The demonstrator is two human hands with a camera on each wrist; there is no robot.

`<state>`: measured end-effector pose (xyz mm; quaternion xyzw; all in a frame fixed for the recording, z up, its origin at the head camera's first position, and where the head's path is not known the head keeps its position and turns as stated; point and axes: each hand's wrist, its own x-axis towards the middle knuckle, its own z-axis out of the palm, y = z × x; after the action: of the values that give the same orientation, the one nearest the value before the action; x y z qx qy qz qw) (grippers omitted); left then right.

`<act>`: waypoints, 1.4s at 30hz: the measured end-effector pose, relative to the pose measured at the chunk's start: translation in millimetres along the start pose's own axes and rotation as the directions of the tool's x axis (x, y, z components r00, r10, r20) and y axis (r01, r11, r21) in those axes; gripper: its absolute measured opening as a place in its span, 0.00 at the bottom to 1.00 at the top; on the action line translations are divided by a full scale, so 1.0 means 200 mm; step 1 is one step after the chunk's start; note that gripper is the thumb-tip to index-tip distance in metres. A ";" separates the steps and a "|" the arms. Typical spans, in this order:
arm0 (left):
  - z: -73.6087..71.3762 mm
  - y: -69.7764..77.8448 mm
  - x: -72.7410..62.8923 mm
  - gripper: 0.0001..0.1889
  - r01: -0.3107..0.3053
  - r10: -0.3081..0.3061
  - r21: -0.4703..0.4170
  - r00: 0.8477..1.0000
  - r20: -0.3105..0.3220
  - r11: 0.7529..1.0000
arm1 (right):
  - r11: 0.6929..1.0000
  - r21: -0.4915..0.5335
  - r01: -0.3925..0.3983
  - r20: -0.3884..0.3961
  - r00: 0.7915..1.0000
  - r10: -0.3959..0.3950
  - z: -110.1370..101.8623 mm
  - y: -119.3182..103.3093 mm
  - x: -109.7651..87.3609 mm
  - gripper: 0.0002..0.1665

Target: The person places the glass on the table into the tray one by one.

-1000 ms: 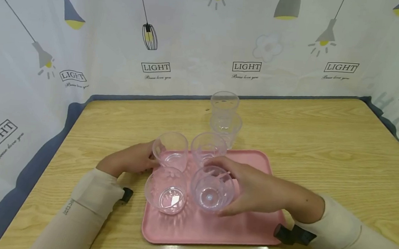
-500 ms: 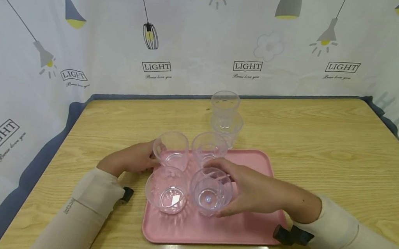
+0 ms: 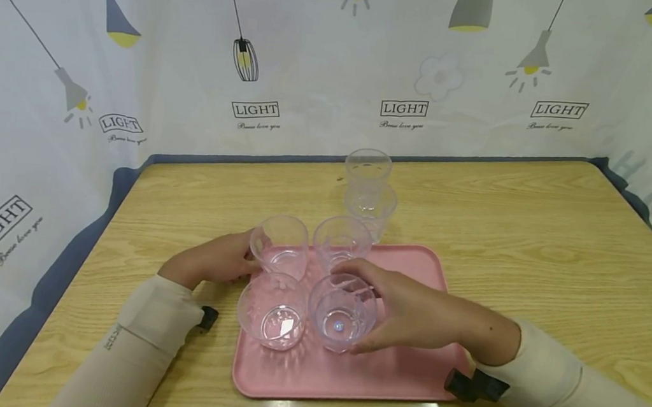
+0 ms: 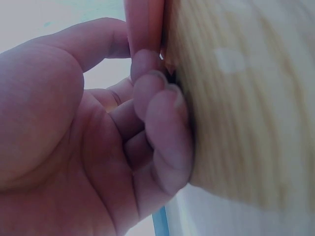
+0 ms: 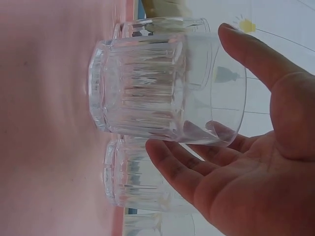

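My right hand (image 3: 409, 309) holds a clear plastic cup (image 5: 142, 88) upright at the front of the pink tray (image 3: 393, 378), thumb on one side and fingers on the other. Whether its base touches the tray cannot be told. Close on its left stands another clear cup (image 3: 271, 314). Two more clear cups, a back left cup (image 3: 283, 241) and a back right cup (image 3: 342, 233), stand behind. At the tray's left rim, my left hand (image 3: 224, 258) pinches the edge; the left wrist view shows its thumb against the pink rim (image 4: 145, 24) and curled fingers resting on the table.
Behind the tray, on the wooden table (image 3: 529, 245), stand two further clear cups, a nearer one (image 3: 379, 211) and a farther one (image 3: 368, 165). A white curtain (image 3: 326, 56) printed with lamps hangs around the table's far and side edges.
My right hand has shifted slightly left with its cup, bringing it closer to the front left cup. The left hand and the other cups have stayed in place.
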<state>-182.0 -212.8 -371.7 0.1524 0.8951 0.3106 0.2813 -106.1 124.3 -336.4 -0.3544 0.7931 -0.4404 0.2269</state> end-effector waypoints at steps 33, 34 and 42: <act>0.00 0.00 -0.01 0.15 -0.023 0.023 0.014 1.000 -0.004 1.000 | 0.999 -0.034 0.013 0.031 0.999 -0.012 0.00 0.01 0.00 0.56; 0.00 0.00 -0.01 0.15 -0.024 0.024 0.016 1.000 -0.003 1.000 | 0.999 -0.035 0.012 0.032 0.999 -0.011 0.00 0.01 0.00 0.56; 0.00 0.00 0.00 0.15 -0.018 0.018 0.030 1.000 -0.002 0.999 | 0.999 -0.033 -0.015 0.027 1.000 0.016 -0.01 -0.01 0.00 0.60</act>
<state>-181.8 -213.5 -370.9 0.1644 0.8986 0.2997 0.2751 -105.9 124.8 -334.5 -0.3579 0.7997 -0.4210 0.2350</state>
